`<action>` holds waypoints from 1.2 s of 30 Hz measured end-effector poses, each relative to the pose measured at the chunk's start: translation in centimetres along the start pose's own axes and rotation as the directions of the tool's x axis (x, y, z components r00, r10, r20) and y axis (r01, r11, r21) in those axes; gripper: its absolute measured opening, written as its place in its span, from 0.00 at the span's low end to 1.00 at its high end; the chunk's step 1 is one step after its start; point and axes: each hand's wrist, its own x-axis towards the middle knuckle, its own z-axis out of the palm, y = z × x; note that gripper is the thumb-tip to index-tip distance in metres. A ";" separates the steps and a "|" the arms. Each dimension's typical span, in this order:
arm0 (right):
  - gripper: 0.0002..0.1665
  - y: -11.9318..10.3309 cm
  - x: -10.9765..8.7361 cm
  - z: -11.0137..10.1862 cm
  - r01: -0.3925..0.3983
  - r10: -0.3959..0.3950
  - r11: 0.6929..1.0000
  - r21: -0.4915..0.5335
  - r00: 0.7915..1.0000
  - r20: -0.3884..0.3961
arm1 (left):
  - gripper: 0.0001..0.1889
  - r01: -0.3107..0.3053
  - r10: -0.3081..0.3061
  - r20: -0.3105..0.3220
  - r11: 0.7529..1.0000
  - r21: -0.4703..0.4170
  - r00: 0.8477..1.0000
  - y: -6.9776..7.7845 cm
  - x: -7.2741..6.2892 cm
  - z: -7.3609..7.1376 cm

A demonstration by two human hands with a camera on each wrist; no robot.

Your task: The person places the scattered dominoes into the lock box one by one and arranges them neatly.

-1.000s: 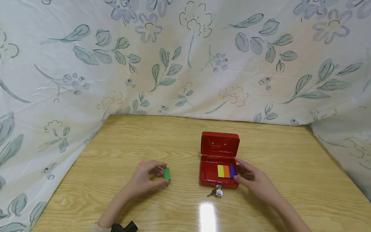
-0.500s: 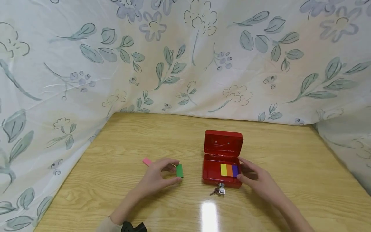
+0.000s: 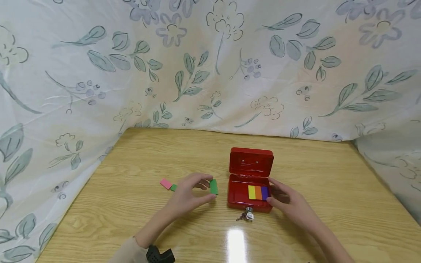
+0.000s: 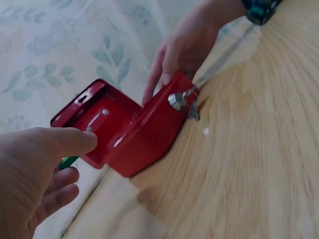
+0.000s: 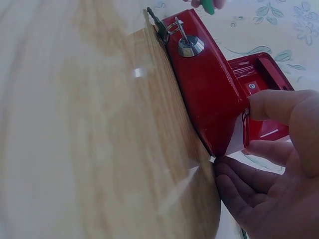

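My left hand (image 3: 189, 195) pinches a green rectangular block (image 3: 214, 186) between thumb and fingers, just left of the red cash box (image 3: 236, 197). In the left wrist view most of that block is hidden behind the thumb. The box stands with its lid (image 3: 251, 162) raised. Inside, against the right wall, a yellow block (image 3: 251, 192), an orange block (image 3: 258, 193) and a purple block (image 3: 264, 193) lie side by side. My right hand (image 3: 292, 204) holds the box's right side; in the right wrist view its thumb (image 5: 271, 105) presses at the rim corner.
A pink block (image 3: 166, 183) and another green block (image 3: 173, 187), partly hidden by the left hand, lie on the wooden table (image 3: 131, 212). Keys (image 3: 241, 217) hang from the lock at the box's front. A floral cloth (image 3: 184, 73) rises behind the table.
The left hand has carried the green block rightward, close to the cash box, uncovering the pink block and part of another green one. The right hand stays at the box.
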 end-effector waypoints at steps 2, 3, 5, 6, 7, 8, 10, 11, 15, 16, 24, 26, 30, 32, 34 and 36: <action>0.40 0.0 0.0 0.0 0.000 0.000 1.000 0.004 1.000 -0.001 | 0.25 -0.007 0.007 0.012 1.000 -0.005 1.000 0.1 0.3 0.4; 0.40 0.0 0.0 0.0 0.001 -0.001 1.000 0.006 1.000 -0.002 | 0.25 -0.013 0.013 0.018 1.000 -0.004 1.000 0.1 0.5 0.6; 0.40 0.1 0.0 0.0 0.002 -0.002 1.000 0.010 1.000 -0.002 | 0.25 -0.022 0.022 0.030 1.000 -0.001 0.999 0.3 0.9 1.0; 0.40 0.1 0.0 0.0 0.002 -0.002 1.000 0.013 1.000 -0.002 | 0.25 -0.024 0.024 0.037 1.000 0.002 0.999 0.4 1.0 1.2; 0.40 0.1 0.0 0.0 0.003 -0.003 1.000 0.013 1.000 -0.002 | 0.25 -0.026 0.025 0.043 1.000 0.007 0.999 0.5 1.2 1.4; 0.40 0.1 0.0 0.0 0.004 -0.004 1.000 0.013 1.000 -0.003 | 0.25 -0.023 0.023 0.049 1.000 0.013 0.999 0.6 1.4 1.7; 0.40 0.1 0.0 0.0 0.006 -0.006 1.000 0.013 1.000 -0.006 | 0.25 -0.013 0.012 0.063 1.000 0.014 0.998 0.7 1.7 2.1; 0.40 0.1 0.0 0.0 0.006 -0.006 1.000 0.014 1.000 -0.007 | 0.25 -0.007 0.006 0.070 1.000 0.013 0.998 0.8 1.9 2.4; 0.40 0.1 0.0 -0.1 0.009 -0.009 1.000 0.014 1.000 -0.007 | 0.24 0.019 -0.018 0.090 1.000 -0.010 0.996 1.0 2.6 3.3; 0.40 0.1 0.0 -0.1 0.010 -0.010 1.000 0.015 1.000 -0.006 | 0.24 0.024 -0.022 0.094 1.000 -0.013 0.995 1.1 2.8 3.5; 0.40 0.1 0.0 0.0 0.002 -0.002 1.000 0.022 1.000 0.001 | 0.24 0.059 -0.057 0.114 0.998 -0.012 0.992 1.2 3.6 4.4; 0.40 0.1 0.0 0.1 0.000 0.000 1.000 0.024 1.000 0.001 | 0.24 0.067 -0.067 0.118 0.998 -0.002 0.991 1.1 3.7 4.5; 0.40 0.1 0.1 0.0 -0.002 0.002 1.000 0.027 1.000 0.001 | 0.23 0.072 -0.074 0.127 0.997 0.020 0.989 1.0 3.9 4.7; 0.40 0.0 0.1 0.0 -0.002 0.002 1.000 0.023 1.000 0.001 | 0.23 0.073 -0.076 0.130 0.997 0.026 0.989 1.0 4.0 4.8; 0.40 0.0 0.0 0.0 -0.004 0.004 1.000 0.020 1.000 0.001 | 0.23 0.072 -0.075 0.130 0.997 0.030 0.989 1.0 4.0 4.8; 0.40 0.0 0.0 0.0 -0.003 0.003 1.000 0.017 1.000 0.000 | 0.23 0.070 -0.073 0.129 0.997 0.030 0.989 1.0 4.1 4.8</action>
